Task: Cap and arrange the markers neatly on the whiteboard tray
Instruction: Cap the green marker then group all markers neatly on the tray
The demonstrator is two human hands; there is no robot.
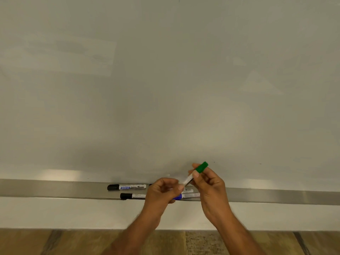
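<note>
Green marker (195, 173) gripped by both hands, left hand (163, 190), right hand (207, 183), above tray (55, 188)

The whiteboard (165, 80) is plain pale grey-white. The tray (55, 188) is brushed silver metal. The held marker (195, 173) has a green cap and a white barrel. Two markers (127, 187) have black caps, with blue print on one white barrel. Another marker (185, 196) has a blue cap. The floor (55, 242) shows brown wood grain.
</note>
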